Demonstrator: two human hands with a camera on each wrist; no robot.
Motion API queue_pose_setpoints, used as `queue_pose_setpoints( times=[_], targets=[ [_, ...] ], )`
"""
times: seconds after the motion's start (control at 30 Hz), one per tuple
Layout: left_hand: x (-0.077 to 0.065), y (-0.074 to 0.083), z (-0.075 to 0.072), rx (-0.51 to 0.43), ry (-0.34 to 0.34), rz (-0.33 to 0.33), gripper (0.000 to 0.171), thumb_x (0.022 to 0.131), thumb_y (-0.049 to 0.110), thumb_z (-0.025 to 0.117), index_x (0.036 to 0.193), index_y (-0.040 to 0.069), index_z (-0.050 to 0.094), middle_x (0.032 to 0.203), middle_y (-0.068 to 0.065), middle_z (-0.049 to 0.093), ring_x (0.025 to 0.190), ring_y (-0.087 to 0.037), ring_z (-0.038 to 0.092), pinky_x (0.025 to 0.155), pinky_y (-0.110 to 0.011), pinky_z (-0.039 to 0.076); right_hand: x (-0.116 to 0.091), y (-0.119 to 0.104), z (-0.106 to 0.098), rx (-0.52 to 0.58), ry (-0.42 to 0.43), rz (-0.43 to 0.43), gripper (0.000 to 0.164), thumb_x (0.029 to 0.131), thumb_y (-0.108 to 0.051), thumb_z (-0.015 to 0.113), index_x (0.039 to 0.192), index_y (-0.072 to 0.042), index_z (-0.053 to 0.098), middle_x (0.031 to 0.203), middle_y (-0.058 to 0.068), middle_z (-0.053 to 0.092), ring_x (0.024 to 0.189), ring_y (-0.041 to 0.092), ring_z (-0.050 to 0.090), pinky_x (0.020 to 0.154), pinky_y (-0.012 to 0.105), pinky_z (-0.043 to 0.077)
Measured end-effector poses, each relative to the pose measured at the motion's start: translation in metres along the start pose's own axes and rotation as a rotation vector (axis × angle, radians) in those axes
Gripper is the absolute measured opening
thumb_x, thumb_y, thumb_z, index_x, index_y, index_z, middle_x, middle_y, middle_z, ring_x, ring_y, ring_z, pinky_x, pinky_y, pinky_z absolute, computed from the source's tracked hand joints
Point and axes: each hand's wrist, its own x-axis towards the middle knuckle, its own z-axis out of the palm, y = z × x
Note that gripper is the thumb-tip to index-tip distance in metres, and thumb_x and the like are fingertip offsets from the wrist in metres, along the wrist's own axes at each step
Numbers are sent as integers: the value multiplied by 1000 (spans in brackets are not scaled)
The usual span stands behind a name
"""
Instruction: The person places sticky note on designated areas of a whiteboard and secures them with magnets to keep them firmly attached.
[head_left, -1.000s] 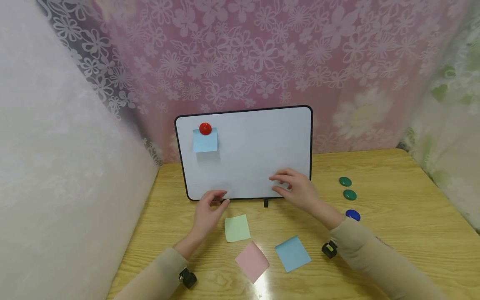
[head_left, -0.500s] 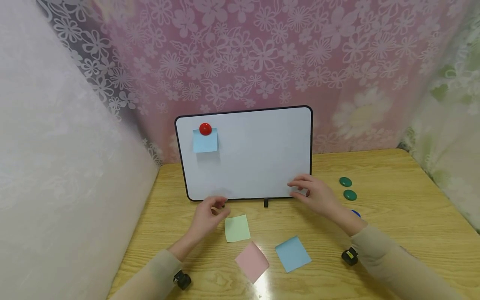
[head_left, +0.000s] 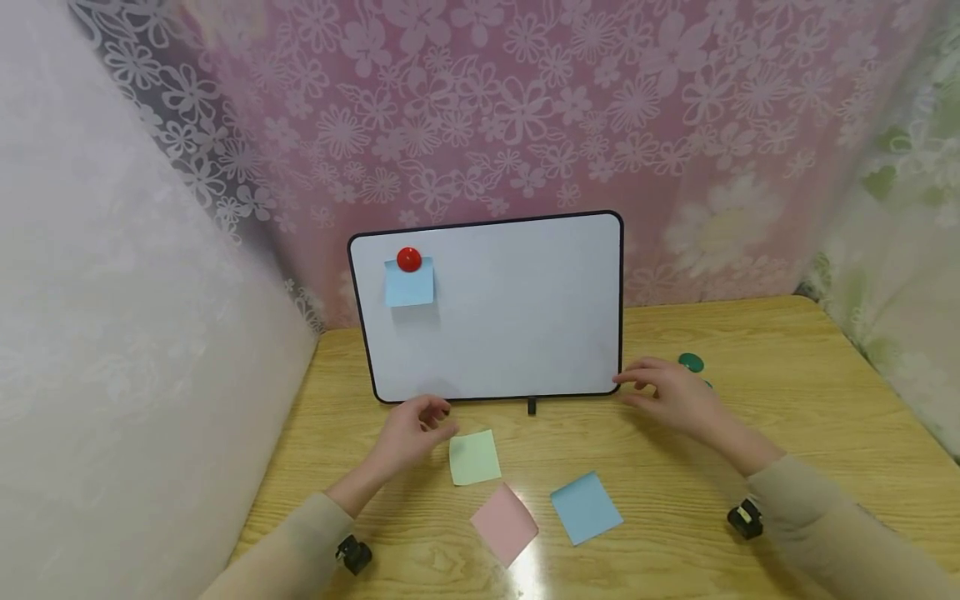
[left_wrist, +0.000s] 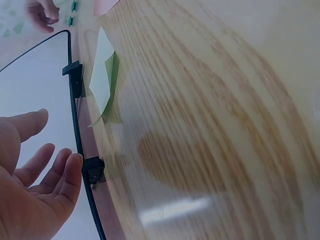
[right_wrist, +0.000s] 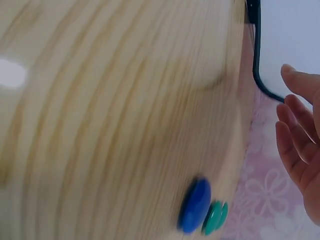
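Note:
A whiteboard (head_left: 510,308) with a black frame stands upright at the back of the table. On its upper left, a red magnet (head_left: 408,259) holds a blue sticky note (head_left: 409,287). My left hand (head_left: 408,433), fingers loosely bent and holding nothing, is by the lower left edge, near a black foot clip (left_wrist: 93,170). My right hand (head_left: 678,402) is beside the lower right corner, also empty, with thumb and fingers apart. In front lie a green sticky note (head_left: 474,457), a pink sticky note (head_left: 504,525) and another blue sticky note (head_left: 587,508).
Right of the board lie two green magnets (head_left: 691,362), one partly covered by my right hand. A blue magnet (right_wrist: 196,205) near them shows in the right wrist view; my right arm hides it in the head view. Flowered curtains (head_left: 480,125) enclose the wooden table (head_left: 840,400).
My right hand has moved right, from in front of the board to its lower right corner. My left hand has drawn slightly down and left from the board's lower edge.

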Motion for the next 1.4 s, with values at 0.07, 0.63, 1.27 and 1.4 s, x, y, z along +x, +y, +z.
queue_pose_setpoints(
  times=[0.07,0.63,1.27,1.4],
  targets=[
    [0,-1,-1,8,-12,-7,32,97,24,83,120,3,75,101,-1,70,89,-16,64,78,-38,56,-5,6,-4,-9,-10,-5,28,93,-11,86,120,-9,81,118,7,74,93,24,73,70,34,59],
    [5,5,-7,98,-140,-24,23,99,27,80,112,8,75,93,2,66,82,-16,60,69,-35,51,-37,43,-35,-73,-141,25,30,94,-15,85,122,-7,79,113,5,74,90,18,70,70,35,58],
    [7,9,-3,217,-272,-121,26,95,35,85,100,11,75,91,3,68,79,-14,60,69,-33,53,-63,62,-58,-1,-287,174,38,95,-26,85,125,-5,77,114,0,77,93,16,69,72,30,57],
    [8,8,-1,246,-260,-130,26,94,33,86,97,11,74,89,3,67,76,-14,59,67,-33,52,-67,65,-59,-22,-283,150,39,92,-29,88,123,-8,79,111,-4,75,92,17,70,72,30,57]
  ],
)
